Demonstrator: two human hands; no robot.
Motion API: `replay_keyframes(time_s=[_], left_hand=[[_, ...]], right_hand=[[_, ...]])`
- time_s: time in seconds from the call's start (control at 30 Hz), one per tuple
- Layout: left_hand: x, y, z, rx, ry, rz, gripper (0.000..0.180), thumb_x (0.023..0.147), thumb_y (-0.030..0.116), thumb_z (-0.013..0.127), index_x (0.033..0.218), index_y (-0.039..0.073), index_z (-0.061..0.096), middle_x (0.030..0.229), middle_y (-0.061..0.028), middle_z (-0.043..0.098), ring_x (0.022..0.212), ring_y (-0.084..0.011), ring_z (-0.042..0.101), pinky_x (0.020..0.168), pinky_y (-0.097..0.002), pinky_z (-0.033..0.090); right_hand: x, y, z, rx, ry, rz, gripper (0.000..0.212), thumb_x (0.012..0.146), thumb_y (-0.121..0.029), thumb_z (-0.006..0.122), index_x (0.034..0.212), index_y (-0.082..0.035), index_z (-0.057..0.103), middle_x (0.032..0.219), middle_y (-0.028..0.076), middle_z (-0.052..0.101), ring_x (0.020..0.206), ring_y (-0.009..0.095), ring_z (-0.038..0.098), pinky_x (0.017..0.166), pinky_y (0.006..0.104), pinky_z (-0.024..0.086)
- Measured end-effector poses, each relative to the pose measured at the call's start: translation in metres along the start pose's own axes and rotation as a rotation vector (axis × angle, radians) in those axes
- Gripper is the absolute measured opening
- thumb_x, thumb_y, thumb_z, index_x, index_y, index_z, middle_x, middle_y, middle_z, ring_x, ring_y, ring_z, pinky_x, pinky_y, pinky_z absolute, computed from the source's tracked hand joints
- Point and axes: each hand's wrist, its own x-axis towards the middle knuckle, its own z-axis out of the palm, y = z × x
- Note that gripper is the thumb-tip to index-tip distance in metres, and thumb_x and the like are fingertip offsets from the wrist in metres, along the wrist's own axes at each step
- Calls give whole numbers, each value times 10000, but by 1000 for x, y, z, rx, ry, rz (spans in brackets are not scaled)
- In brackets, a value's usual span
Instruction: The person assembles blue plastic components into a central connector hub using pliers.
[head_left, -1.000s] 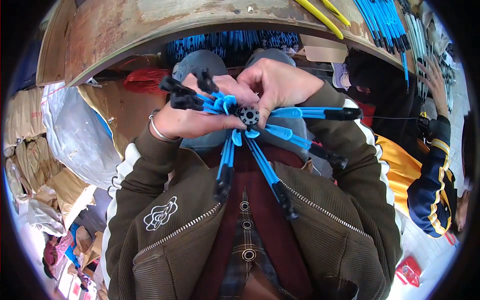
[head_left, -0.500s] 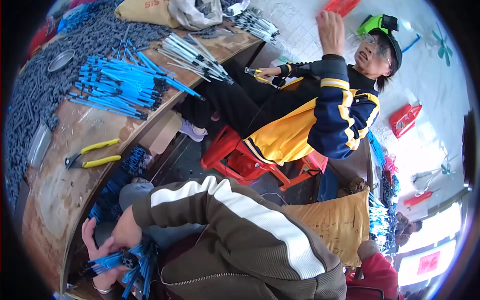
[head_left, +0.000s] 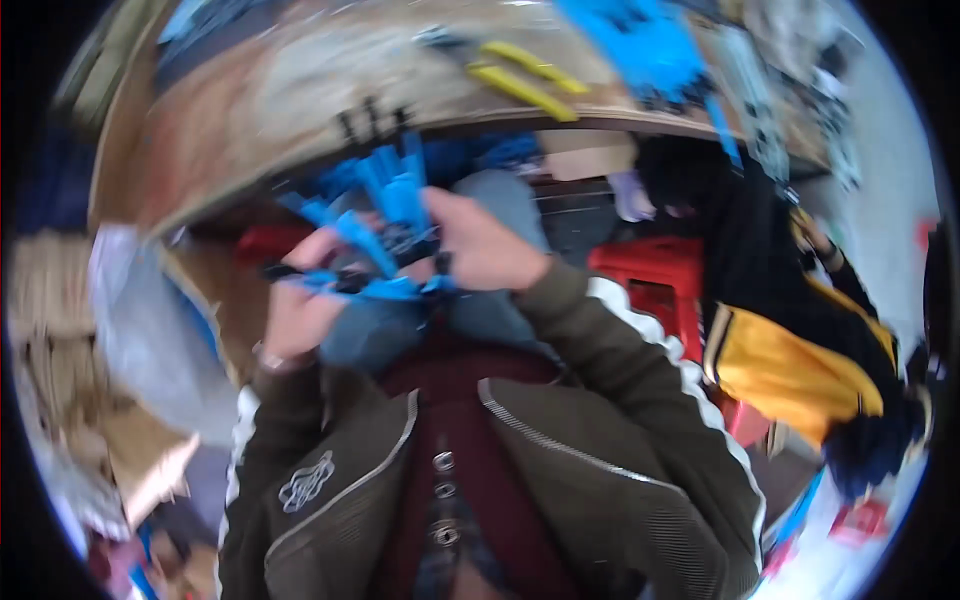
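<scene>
The picture is blurred by motion. Both of my hands are raised in front of my chest, gripping a bundle of blue plastic arms with black tips (head_left: pixel 385 225). My left hand (head_left: pixel 300 300) holds its lower left side. My right hand (head_left: pixel 480 245) grips it from the right. The blue arms fan upward toward the edge of a wooden workbench (head_left: pixel 290 130). My olive jacket sleeves run down from both wrists.
Yellow-handled pliers (head_left: pixel 525 75) and a pile of blue parts (head_left: pixel 650 45) lie on the workbench. A person in a black and yellow jacket (head_left: pixel 790 340) sits at my right by a red stool (head_left: pixel 655 275). Sacks and plastic bags (head_left: pixel 130 330) stand at my left.
The view has swung back from the person on my right down to my hands. The blue bundle now points upward instead of spreading sideways and downward.
</scene>
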Motion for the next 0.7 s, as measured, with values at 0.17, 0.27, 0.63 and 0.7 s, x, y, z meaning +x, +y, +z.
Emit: replay_keyframes(time_s=[0.17,0.27,0.63,0.7], left_hand=[[5,-24,-3,548,95,485,418,619,230,787,942,46,596,906,-105,599,869,-273,573,793,-342,438],[3,-24,5,646,225,522,418,579,231,801,896,50,597,863,-90,604,823,-269,571,754,-336,439],[5,-41,15,448,263,467,376,585,205,798,861,46,597,845,-73,613,780,-230,584,710,-315,456],[5,-43,15,422,278,487,374,587,201,798,859,44,597,845,-71,615,776,-226,587,703,-311,458]], right_hand=[[-2,-11,24,-214,68,91,534,649,-102,758,1111,-9,506,967,91,588,871,169,558,781,308,455],[-4,-5,22,-327,133,-7,540,629,-150,751,1088,-10,503,861,155,612,754,244,606,686,336,475],[-13,-13,27,-421,478,-15,605,579,-133,803,1102,-12,523,890,86,585,742,159,568,691,257,473],[-21,-15,25,-534,436,2,574,590,-121,798,1089,-11,538,867,78,582,715,149,560,664,249,468]])
